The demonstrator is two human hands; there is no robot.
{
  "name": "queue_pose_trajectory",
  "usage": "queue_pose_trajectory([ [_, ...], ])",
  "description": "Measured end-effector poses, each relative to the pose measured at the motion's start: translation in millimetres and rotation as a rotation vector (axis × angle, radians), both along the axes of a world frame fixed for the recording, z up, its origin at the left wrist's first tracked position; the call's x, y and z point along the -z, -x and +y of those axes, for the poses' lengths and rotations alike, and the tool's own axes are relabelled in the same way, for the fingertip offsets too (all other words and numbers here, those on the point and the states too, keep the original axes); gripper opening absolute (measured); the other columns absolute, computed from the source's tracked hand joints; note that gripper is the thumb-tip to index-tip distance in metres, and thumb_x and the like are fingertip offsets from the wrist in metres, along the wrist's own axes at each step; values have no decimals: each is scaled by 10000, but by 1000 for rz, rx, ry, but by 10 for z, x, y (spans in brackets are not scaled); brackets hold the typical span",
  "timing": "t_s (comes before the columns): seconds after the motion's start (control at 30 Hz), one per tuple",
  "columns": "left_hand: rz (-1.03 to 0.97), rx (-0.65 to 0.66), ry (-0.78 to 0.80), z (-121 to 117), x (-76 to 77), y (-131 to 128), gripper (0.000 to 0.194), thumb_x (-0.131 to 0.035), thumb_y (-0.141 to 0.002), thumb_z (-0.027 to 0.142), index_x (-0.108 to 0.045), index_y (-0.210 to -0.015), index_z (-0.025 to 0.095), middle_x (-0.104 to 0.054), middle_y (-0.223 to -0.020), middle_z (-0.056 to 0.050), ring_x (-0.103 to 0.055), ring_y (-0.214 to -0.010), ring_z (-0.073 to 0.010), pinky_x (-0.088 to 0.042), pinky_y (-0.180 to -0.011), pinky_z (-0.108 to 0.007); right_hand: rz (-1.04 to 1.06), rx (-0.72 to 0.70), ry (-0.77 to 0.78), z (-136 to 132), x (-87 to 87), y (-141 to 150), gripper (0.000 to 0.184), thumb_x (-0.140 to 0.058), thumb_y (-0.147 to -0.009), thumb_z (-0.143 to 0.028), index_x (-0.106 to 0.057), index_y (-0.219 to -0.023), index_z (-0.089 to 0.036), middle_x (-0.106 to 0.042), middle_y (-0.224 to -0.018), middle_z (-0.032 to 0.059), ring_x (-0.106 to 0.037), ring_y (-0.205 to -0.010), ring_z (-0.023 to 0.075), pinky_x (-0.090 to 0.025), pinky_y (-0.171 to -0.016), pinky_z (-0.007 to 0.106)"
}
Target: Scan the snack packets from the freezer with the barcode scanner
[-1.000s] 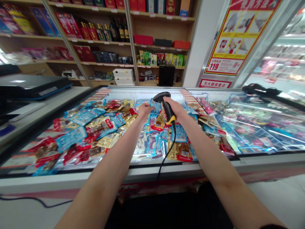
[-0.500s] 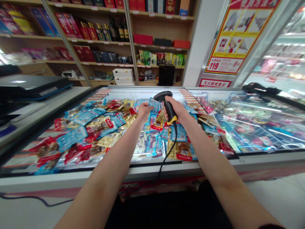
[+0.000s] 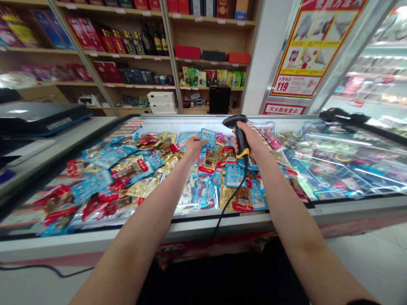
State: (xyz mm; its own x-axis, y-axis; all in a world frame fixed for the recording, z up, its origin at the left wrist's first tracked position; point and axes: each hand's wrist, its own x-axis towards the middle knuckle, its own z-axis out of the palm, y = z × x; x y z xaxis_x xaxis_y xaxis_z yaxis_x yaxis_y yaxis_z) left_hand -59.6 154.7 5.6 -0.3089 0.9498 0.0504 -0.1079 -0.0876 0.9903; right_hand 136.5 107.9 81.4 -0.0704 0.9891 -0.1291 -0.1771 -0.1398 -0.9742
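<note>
Between the thumb and fingers of my left hand (image 3: 193,148) is a small blue snack packet (image 3: 208,138), held up over the freezer top. My right hand (image 3: 249,139) is wrapped round the handle of a black and yellow barcode scanner (image 3: 241,137), its head raised to the right of the packet and apart from it. A black cable (image 3: 233,195) hangs from the handle down across the front edge. Beneath both hands lie many loose packets in blue, red and gold, among them a blue packet (image 3: 235,175) and a gold packet (image 3: 228,197).
The chest freezer (image 3: 187,219) has glass lids, and frozen goods in blue baskets (image 3: 305,171) show at the right. A black device (image 3: 41,118) stands on the left counter. Behind are shelves (image 3: 127,55) of boxes and bottles, and a fire-instruction poster (image 3: 318,46).
My right hand has moved the scanner to the right, away from the blue packet. The packet now shows more fully, still in my left hand. The view has shifted slightly.
</note>
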Motion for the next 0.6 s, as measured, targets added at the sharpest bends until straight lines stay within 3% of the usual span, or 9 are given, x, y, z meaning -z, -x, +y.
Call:
queue_pose_trajectory([
  [0.1, 96, 12, -17, -67, 43, -123, 335, -836, -562, 184, -531, -700, 209, -581, -656, 30, -632, -702, -170, -534, -719, -309, 1, 64, -12, 24, 20, -173, 318, -519, -1088, -446, -585, -908, -193, -592, -514, -21, -543, -346, 130, -478, -373, 224],
  [0.3, 783, 36, -88, -166, 138, -177, 152, -750, -735, 194, -651, -849, 213, -735, -1081, -93, -664, -1166, -296, -478, -1066, -386, 14, 107, -28, 34, 118, -294, 328, -519, -1085, -451, -581, -884, -199, -606, -522, -16, -544, -354, 128, -481, -384, 225],
  [0.6, 1041, 37, -33, -143, 131, 20, 279, -692, -847, 241, -733, -1117, 189, -712, -1331, -156, -638, -1297, -334, -447, -1134, -406, -11, 62, 4, -21, 136, -178, 356, -545, -1074, -460, -574, -833, -199, -610, -513, -5, -556, -349, 134, -476, -367, 227],
])
